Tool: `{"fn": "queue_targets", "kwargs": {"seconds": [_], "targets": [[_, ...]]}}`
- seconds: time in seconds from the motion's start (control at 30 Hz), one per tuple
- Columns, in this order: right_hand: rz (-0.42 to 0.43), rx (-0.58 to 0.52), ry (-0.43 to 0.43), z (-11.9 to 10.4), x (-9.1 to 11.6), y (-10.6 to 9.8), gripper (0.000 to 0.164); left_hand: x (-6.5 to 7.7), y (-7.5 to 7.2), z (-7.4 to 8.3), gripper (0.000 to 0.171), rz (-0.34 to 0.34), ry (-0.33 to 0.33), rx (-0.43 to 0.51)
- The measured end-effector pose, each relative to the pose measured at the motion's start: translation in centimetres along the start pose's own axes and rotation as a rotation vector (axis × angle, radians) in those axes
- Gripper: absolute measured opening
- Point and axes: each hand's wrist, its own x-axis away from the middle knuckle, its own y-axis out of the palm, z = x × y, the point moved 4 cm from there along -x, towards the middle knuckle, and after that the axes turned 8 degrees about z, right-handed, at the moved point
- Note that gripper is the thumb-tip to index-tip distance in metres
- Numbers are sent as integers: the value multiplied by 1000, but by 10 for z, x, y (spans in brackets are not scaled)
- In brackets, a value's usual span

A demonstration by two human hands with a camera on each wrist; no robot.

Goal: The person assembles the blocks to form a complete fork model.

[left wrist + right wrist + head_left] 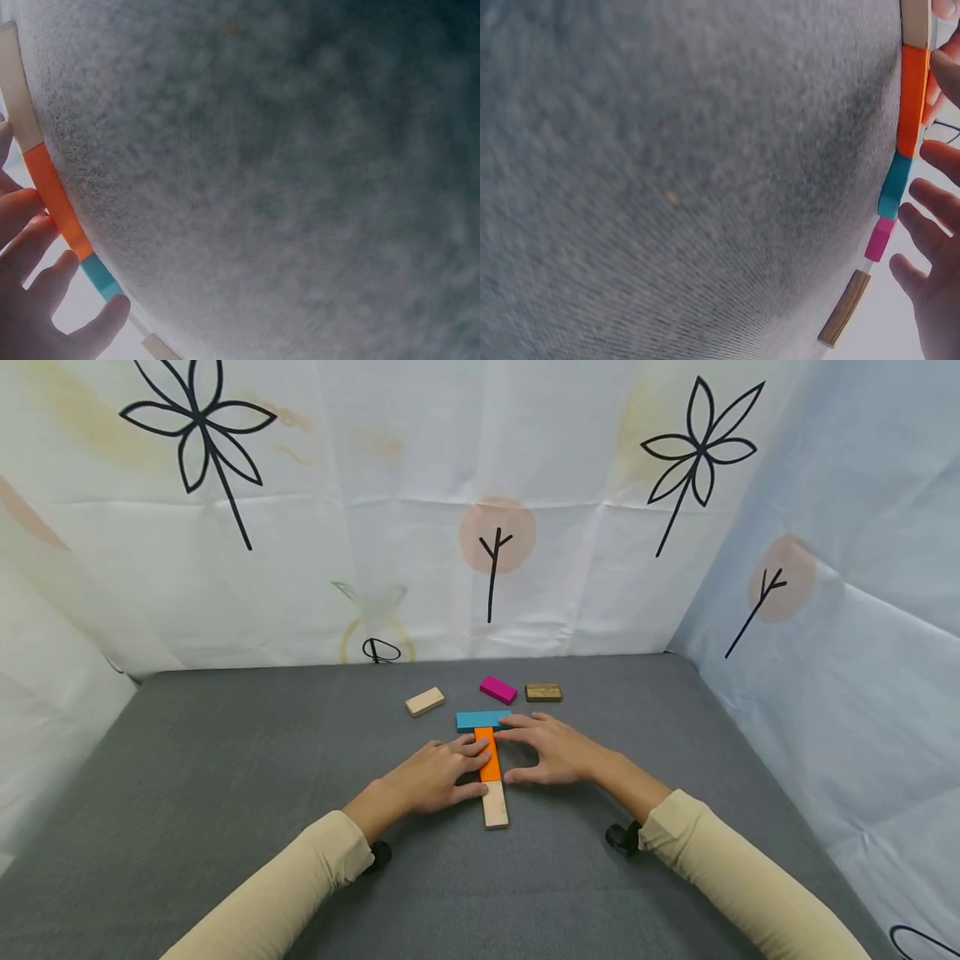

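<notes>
Several flat blocks form a T on the grey table. A blue block (476,720) lies crosswise at the far end. An orange block (491,768) meets its near side, and a pale wooden block (495,807) continues the line toward me. My left hand (442,775) comes from the left, its extended fingertips resting on the orange block and the thumb by the pale block. From the other side my right hand (555,750) has its fingers spread, with fingertips at the blue block's right end and thumb beside the stem. Neither hand grips a block.
Beyond the T lie a second pale block (424,702), a magenta block (498,690) and a brown wood-grained block (543,692). A white patterned cloth (420,527) hangs behind the grey table (225,793) and along its sides.
</notes>
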Motion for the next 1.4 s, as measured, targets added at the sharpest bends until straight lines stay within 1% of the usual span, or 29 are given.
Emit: {"fn": "queue_targets", "kwargs": {"seconds": [0.1,0.23,0.43,0.6,0.83,1.1,1.27,1.37,1.4], "targets": [[8,-1,-11,-4,3,0,69,0,1,0,60,-1,-2,-2],[27,-9,-58,-11,9,0,66,0,1,0,60,-5,-15,5],[68,-23,-182,-28,17,1,53,1,-1,0,57,1,-22,18],[80,-6,-235,-36,21,5,44,1,-2,-1,55,16,-17,15],[93,5,-238,-36,24,10,44,0,-1,-2,55,30,-18,9],[75,2,-223,-38,26,9,44,-1,-1,-2,55,29,-23,26],[51,15,-208,-40,26,9,43,0,0,-5,54,-2,-30,32],[39,23,-197,-40,26,9,44,1,-1,-9,54,-25,-24,38],[37,24,-195,-40,26,9,43,2,-1,-10,54,-23,-20,45]]}}
